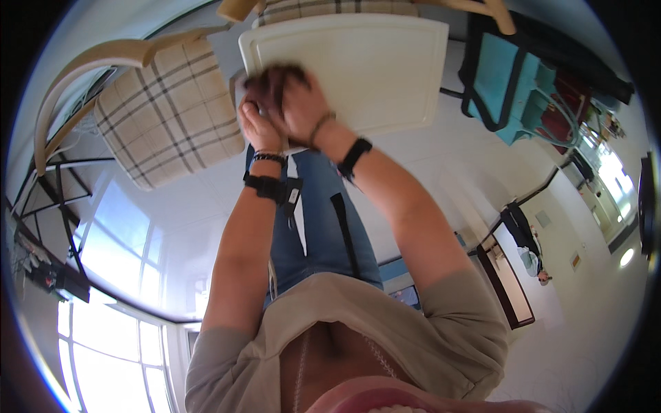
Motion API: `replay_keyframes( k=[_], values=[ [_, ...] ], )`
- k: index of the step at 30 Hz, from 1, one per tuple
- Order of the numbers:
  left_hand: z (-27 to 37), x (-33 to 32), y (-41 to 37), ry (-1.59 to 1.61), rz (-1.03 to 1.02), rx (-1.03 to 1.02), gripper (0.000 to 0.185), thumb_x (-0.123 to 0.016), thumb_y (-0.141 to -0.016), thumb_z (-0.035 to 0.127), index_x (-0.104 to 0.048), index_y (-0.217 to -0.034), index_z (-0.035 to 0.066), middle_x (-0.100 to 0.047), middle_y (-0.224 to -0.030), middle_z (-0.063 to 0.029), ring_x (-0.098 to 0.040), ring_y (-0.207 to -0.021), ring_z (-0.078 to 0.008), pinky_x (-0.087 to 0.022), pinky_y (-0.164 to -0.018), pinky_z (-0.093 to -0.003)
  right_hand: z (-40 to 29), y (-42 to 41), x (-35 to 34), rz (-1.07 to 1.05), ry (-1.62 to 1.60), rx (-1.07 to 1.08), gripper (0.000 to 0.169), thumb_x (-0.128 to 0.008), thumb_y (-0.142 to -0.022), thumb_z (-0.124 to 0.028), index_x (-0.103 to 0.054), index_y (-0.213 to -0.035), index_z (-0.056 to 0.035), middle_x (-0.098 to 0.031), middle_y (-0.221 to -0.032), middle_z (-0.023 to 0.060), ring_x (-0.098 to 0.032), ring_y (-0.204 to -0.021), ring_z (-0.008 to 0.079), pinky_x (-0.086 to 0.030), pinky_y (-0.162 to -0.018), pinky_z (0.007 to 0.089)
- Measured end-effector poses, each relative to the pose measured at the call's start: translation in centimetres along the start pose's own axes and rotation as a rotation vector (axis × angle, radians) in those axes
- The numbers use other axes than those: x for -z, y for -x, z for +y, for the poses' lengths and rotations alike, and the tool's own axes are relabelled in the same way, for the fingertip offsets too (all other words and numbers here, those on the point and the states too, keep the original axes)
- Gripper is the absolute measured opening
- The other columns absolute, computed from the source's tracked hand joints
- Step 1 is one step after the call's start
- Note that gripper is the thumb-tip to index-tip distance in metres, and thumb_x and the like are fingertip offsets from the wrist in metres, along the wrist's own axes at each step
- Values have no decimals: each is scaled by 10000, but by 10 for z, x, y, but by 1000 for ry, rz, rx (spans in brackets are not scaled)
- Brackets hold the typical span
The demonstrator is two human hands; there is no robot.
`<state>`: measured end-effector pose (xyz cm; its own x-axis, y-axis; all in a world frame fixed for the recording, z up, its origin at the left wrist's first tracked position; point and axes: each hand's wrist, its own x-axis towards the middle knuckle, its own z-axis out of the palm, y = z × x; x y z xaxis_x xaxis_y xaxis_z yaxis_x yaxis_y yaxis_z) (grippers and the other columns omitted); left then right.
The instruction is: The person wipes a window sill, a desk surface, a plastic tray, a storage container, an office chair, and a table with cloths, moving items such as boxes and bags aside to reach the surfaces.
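Note:
Both hands are together over the left edge of a white tabletop (382, 72) with a raised rim. My left hand (262, 129) is cupped at the lower left of a dark brown, blurred item (271, 85), its fingers curled upward beside it. My right hand (304, 106) lies over the same item from the right and grips it. Motion blur hides what the item is and how the fingertips meet it. Dark straps and bracelets circle both wrists.
A wooden chair with a plaid cushion (173, 113) stands at the left, and another plaid seat (335, 6) is beyond the tabletop. Teal bags (496, 77) sit at the right. A black metal frame (62, 191) is at the far left. A person (529, 258) is in the background at right.

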<state>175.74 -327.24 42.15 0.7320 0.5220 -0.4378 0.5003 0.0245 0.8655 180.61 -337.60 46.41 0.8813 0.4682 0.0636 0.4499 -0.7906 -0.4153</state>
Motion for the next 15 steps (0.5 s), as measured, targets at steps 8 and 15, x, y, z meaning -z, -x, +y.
replay_keyframes(
  k=[8,15],
  values=[
    [21,-7,9,-232,35,-42,506,-509,-846,443,-525,-1090,0,-573,-996,-139,-554,-920,-255,-426,-818,-346,101,79,41,-196,514,-655,575,-455,-786,-415,-510,-1151,26,-504,-1160,222,-369,-1162,393,-157,-990,602],
    [28,1,-3,-305,-142,-15,508,-657,-773,406,-550,-1033,-17,-613,-911,-108,-586,-828,-197,-465,-742,-320,207,43,97,325,-123,-1390,618,-536,-776,-501,-580,-1030,61,-585,-1013,263,-552,-947,403,-434,-830,412]
  ],
)
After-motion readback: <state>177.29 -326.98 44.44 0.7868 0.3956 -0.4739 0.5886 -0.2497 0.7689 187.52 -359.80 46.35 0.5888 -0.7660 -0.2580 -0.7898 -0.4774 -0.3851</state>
